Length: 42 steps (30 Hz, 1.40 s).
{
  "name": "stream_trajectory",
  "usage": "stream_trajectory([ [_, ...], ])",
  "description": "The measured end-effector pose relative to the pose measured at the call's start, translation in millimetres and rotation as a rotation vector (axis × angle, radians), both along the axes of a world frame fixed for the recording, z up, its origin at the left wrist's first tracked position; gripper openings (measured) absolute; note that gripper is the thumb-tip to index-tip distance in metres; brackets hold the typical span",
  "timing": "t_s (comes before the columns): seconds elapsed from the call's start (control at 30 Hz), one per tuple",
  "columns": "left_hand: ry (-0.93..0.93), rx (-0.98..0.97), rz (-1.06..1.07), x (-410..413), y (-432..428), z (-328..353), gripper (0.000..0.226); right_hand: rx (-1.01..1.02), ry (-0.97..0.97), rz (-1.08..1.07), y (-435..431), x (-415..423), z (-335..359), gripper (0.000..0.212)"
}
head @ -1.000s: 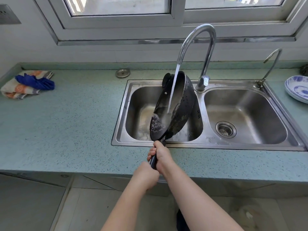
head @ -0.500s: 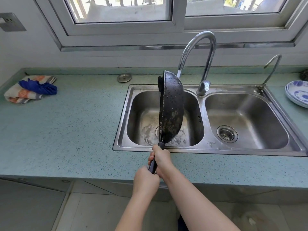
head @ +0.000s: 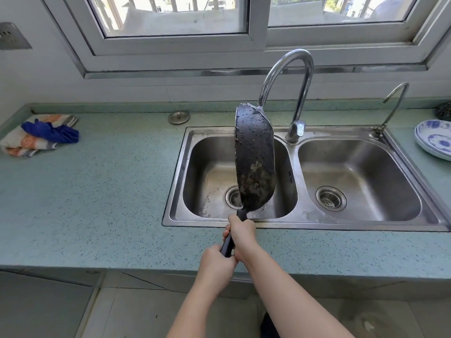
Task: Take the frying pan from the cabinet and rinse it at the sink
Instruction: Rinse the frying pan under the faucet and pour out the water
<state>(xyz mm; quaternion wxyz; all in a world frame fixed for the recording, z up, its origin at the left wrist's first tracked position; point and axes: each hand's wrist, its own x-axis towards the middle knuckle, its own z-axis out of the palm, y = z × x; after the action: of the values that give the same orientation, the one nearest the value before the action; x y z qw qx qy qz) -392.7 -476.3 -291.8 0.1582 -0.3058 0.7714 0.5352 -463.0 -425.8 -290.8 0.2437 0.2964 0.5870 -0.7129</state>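
My left hand (head: 216, 267) and right hand (head: 242, 236) grip the handle (head: 228, 245) of the black, droplet-beaded frying pan (head: 255, 162). It stands on edge over the left basin of the steel sink (head: 317, 225).

My left hand (head: 216, 263) and right hand (head: 244, 235) are bare, and both forearms (head: 288, 284) are bare as far as they show. Low between them shows a dark scrap (head: 268, 324) of something I wear, too cropped to name.

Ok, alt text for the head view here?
The left hand and right hand grip the handle of a wet black frying pan, tipped on edge over the left basin of a steel sink, below a curved tap. Cloths lie on the counter at left, a plate at right.
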Motion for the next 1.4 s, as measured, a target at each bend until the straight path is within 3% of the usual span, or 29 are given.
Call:
stream_trajectory([
  [0.37,-0.028,0.250,0.019,-16.4,2.3,-2.5,0.020,0.201,0.137,0.071,7.0,-16.3,-11.1,0.011],
  [0.5,-0.045,0.289,0.036,-21.5,2.4,-3.8,0.022,0.274,0.171,0.130,7.6,-20.4,-12.3,0.019],
  [1.4,-0.011,0.279,-0.014,-41.2,6.5,-6.8,0.022,0.263,0.125,0.073,9.3,-38.1,-10.0,0.019],
])
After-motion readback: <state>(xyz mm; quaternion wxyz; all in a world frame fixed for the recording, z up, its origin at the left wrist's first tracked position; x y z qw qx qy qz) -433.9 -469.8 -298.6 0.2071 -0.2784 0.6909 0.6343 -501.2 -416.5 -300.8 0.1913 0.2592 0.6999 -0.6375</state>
